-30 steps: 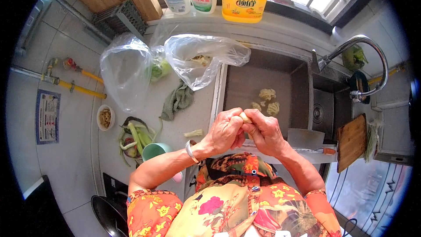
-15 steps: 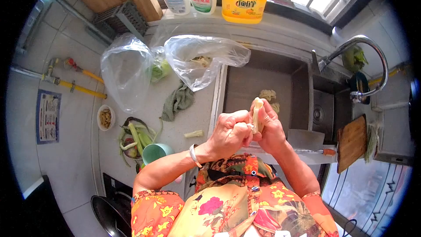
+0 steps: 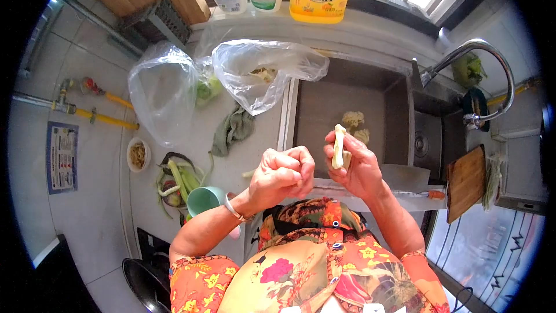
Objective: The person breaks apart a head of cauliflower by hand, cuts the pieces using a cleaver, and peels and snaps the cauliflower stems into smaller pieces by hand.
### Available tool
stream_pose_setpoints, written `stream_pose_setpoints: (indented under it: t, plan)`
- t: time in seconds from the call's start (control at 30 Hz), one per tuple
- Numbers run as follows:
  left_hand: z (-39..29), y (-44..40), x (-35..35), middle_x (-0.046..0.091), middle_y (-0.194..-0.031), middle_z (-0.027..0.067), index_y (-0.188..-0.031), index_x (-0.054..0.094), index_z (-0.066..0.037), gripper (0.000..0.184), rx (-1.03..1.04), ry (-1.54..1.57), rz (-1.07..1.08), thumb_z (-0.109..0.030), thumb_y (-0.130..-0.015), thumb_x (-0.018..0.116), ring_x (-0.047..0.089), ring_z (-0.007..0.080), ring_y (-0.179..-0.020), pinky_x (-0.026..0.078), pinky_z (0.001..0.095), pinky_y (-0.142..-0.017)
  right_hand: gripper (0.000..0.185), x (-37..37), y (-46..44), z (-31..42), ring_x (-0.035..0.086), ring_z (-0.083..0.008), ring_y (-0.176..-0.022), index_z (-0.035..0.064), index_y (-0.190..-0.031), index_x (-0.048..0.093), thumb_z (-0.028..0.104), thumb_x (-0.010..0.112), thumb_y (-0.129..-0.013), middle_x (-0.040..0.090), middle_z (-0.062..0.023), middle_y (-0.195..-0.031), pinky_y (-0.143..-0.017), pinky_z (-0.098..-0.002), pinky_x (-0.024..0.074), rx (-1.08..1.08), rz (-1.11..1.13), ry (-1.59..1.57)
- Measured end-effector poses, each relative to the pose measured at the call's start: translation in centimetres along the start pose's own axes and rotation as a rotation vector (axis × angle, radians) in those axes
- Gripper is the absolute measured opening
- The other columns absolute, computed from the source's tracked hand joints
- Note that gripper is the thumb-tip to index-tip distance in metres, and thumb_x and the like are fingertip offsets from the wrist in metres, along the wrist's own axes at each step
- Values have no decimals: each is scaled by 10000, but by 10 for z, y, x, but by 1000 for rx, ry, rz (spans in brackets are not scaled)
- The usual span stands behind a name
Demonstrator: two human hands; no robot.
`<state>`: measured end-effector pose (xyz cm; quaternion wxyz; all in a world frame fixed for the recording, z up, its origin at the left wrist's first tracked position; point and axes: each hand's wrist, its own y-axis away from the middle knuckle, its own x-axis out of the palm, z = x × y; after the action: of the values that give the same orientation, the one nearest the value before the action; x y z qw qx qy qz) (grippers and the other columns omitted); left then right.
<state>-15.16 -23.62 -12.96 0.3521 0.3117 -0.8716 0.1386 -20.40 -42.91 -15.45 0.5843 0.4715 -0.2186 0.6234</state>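
Observation:
My right hand (image 3: 362, 168) grips a pale vegetable stalk (image 3: 338, 146), split lengthwise and held upright at the sink's front edge. Apart from it, to the left, my left hand (image 3: 282, 175) is curled closed; whatever may be inside its fingers is hidden. Beyond the right hand, cauliflower-like florets (image 3: 353, 119) lie in the large sink basin (image 3: 324, 95). Part of another pale stalk piece (image 3: 248, 173) shows on the counter behind the left hand.
Plastic bags (image 3: 165, 95) and a grey-green cloth (image 3: 233, 130) lie on the left counter. Vegetable trimmings (image 3: 184, 177) sit near a green cup (image 3: 204, 199). A cleaver (image 3: 405, 177) rests along the sink front, beside a wooden board (image 3: 465, 182). The faucet (image 3: 509, 75) arches at right.
My left hand has pulled away from the stalk, moving left and slightly down. My right hand keeps the stalk, now more fully visible. The view has shifted slightly.

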Motion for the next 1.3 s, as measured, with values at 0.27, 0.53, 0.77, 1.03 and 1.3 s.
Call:
stream_pose_setpoints:
  t: [0.27, 0.53, 0.77, 1.03, 1.3]
  plan:
    - [8, -4, 1, 570, -715, 90, -849, 509, 2, 95, -135, -45, 14, 55, -770, 514, 588, 178, -539, 410, 218, -396, 208, 5, 1, -7, 470, -89, -532, 64, -991, 485, 263, 458, -939, 553, -50, -834, -396, -194, 330, -2, -43, 31]
    - [10, -4, 5, 627, -728, 67, -952, 634, 21, 126, -175, -388, -211, -41, -849, 597, 598, 104, -570, 406, 187, -406, 199, 5, 3, -14, 469, -69, -511, 64, -959, 488, 262, 468, -941, 565, -57, -827, -396, -170, 355, -47, -113, 117]
    - [9, -5, 10, 644, -724, 70, -938, 634, 36, 136, -13, -963, -197, -53, -837, 614, 602, 85, -560, 452, 213, -448, 206, 4, 2, -16, 433, -52, -447, 62, -906, 475, 265, 496, -932, 545, -26, -669, -362, -175, 302, -88, -208, 339]
    - [11, -7, 8, 621, -722, 104, -874, 617, 19, 85, 147, -1225, -141, -46, -819, 612, 610, 124, -534, 467, 232, -461, 180, 14, 0, -14, 419, -44, -414, 66, -867, 452, 222, 524, -919, 505, -1, -591, -367, -190, 308, -161, -271, 594]
    - [19, -12, 1, 591, -692, 67, -861, 571, 20, 60, 246, -1189, -205, -38, -847, 569, 574, 107, -523, 447, 243, -451, 190, 17, -9, -11, 402, -42, -405, 65, -861, 463, 229, 545, -908, 507, -4, -602, -349, -194, 293, -111, -303, 588]
